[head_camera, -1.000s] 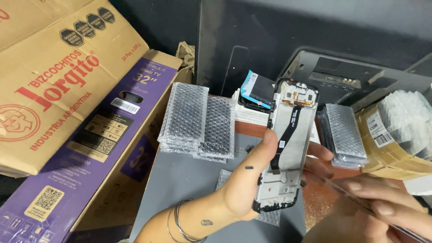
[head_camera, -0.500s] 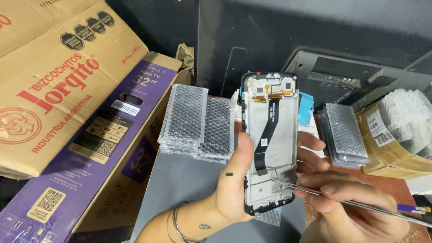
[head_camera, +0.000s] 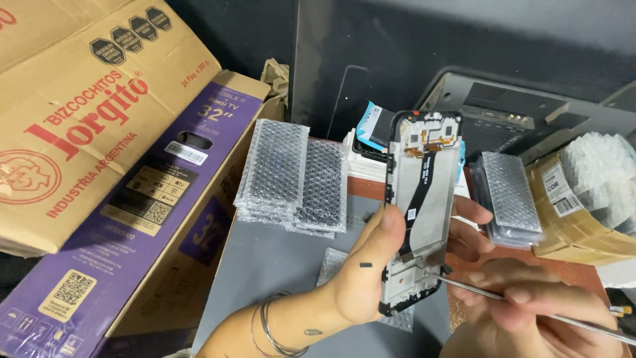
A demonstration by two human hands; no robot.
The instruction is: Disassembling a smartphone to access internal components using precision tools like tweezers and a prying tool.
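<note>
Black rectangular phone frame with exposed black flex ribbon [head_camera: 421, 212] now turned fully upright, inner side square to the camera, where a second ago it leaned away; interior presented for tool work. Long axis near-vertical, camera end far, above grey tabletop [head_camera: 278, 265]. Left hand [head_camera: 364, 278] grip clamped on frame's left edge. Right hand [head_camera: 530, 311] grip closed round thin metal rod tool [head_camera: 490, 295], tip at frame's near right edge.

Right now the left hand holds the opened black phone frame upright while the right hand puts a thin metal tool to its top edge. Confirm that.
Wrong in one respect: the thin metal tool meets the opened black phone frame near its bottom edge, per the head view. The left hand holds it upright; the right hand grips the tool.
</note>
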